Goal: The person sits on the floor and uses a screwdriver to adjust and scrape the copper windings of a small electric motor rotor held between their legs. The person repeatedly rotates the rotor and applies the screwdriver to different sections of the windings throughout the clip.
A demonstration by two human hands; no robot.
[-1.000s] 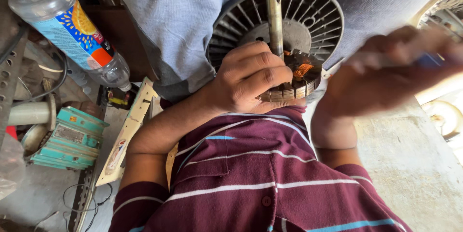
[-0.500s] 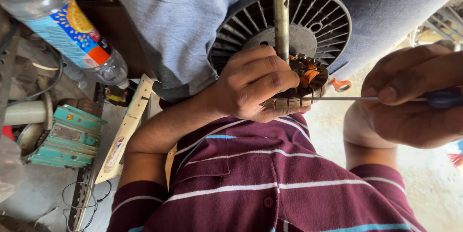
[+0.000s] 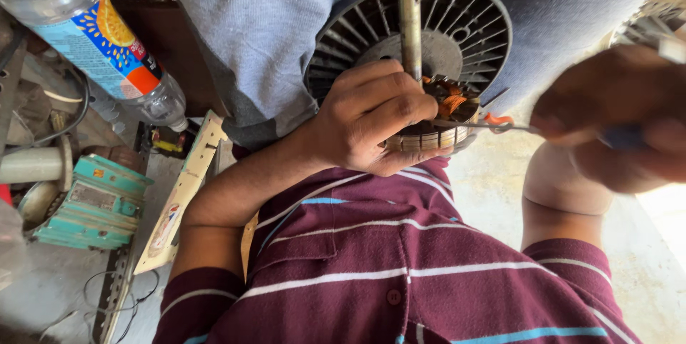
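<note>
While seen from the head camera: one view, looking down.
Left hand (image 3: 371, 119): fingers curled tight round the round grey metal fan motor with copper windings (image 3: 436, 44), at 12 o'clock above the maroon striped shirt (image 3: 400, 272).
Right hand (image 3: 614, 126): blurred at 3 o'clock, closed on a thin metal screwdriver (image 3: 493, 126), tip at the windings.
Plastic bottle with orange label (image 3: 93, 37): 10 o'clock.

The fan motor (image 3: 457, 37) looked like dull grey metal with coppery windings; the bottle (image 3: 93, 37) was clear glossy plastic; the shirt (image 3: 400, 272) was soft striped cloth.
</note>
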